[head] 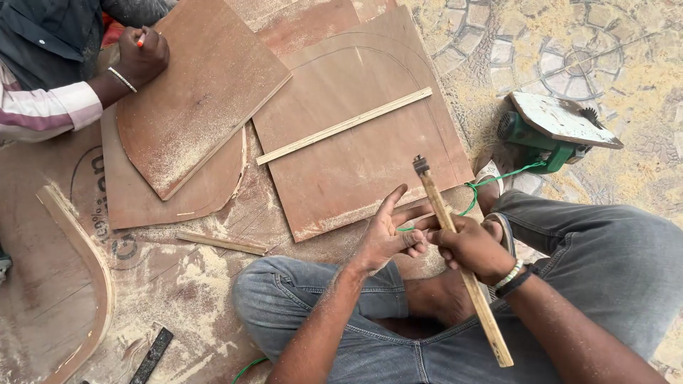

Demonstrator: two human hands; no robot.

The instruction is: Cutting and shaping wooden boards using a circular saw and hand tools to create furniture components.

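Observation:
I sit cross-legged in grey jeans on a plywood floor. My right hand (472,246) grips the wooden handle of a hammer (455,245), which slants up to its small metal head near the plywood panel (359,107). My left hand (388,231) is open with fingers spread, its fingertips touching the handle and my right hand. A thin green cord (498,181) runs past my hands. A narrow wooden strip (345,126) lies diagonally across the panel, which has a curved line marked on it.
Another person's hand (141,57) at upper left holds a red pencil on a curved-edged plywood piece (196,92). A green circular saw (551,131) rests at right on patterned paving. A curved wooden offcut (89,263), a short stick (222,244) and a dark bar (151,355) lie in sawdust.

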